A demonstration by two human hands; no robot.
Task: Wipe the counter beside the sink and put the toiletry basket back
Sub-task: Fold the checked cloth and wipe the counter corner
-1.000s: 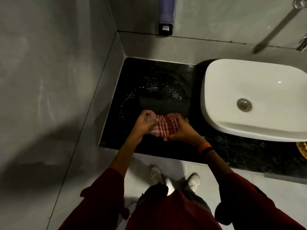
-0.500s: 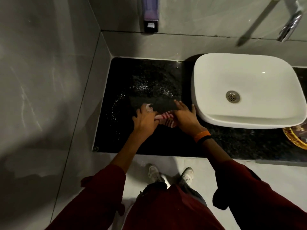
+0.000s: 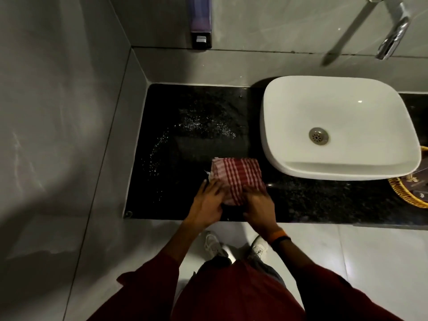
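Observation:
A red-and-white checked cloth (image 3: 236,176) lies spread flat on the black stone counter (image 3: 185,107), left of the white sink (image 3: 335,126). My left hand (image 3: 208,205) presses on the cloth's near left corner, fingers flat. My right hand (image 3: 258,208) presses on its near right edge; an orange band sits on that wrist. Water droplets (image 3: 203,126) glisten on the counter behind and left of the cloth. The wicker toiletry basket (image 3: 407,193) shows partly at the right edge, on the counter in front of the sink's right corner.
A wall soap dispenser (image 3: 201,26) hangs above the counter's back edge. A chrome tap (image 3: 393,35) reaches over the sink from the upper right. Grey tiled walls close in the left and back. My shoes (image 3: 234,247) stand on the pale floor below.
The cloth was bunched between both hands; it now lies unfolded flat on the counter. Both hands have slid back toward the counter's front edge, resting on its near side.

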